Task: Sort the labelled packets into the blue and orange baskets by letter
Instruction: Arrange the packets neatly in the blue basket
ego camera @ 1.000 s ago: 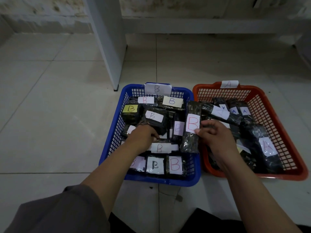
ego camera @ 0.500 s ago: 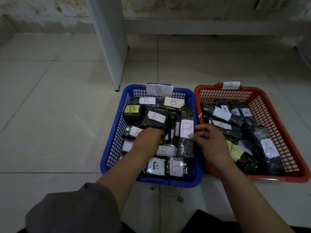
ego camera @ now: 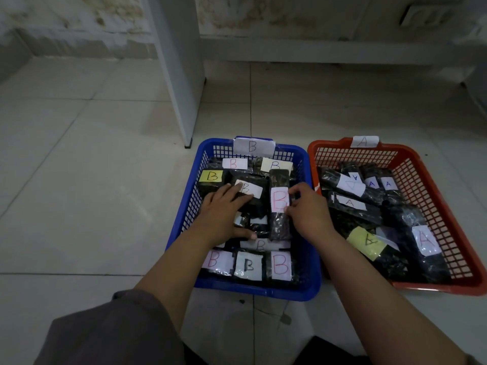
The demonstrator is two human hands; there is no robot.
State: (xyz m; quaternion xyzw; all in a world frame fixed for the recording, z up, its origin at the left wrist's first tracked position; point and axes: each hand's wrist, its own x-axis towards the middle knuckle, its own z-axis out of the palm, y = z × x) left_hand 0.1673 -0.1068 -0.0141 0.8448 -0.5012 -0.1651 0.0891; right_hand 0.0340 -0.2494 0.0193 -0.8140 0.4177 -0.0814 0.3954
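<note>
A plain indoor room: pale tiled floor (ego camera: 79, 180), stained wall (ego camera: 79, 27), white furniture leg (ego camera: 179, 75)

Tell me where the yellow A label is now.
The yellow A label lies in the orange basket, near its front, right of the right hand.

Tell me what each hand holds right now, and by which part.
The right hand pinches the long B packet by its right edge, beside the label. The left hand holds nothing; its straight fingers rest on the packets in the blue basket.
</note>
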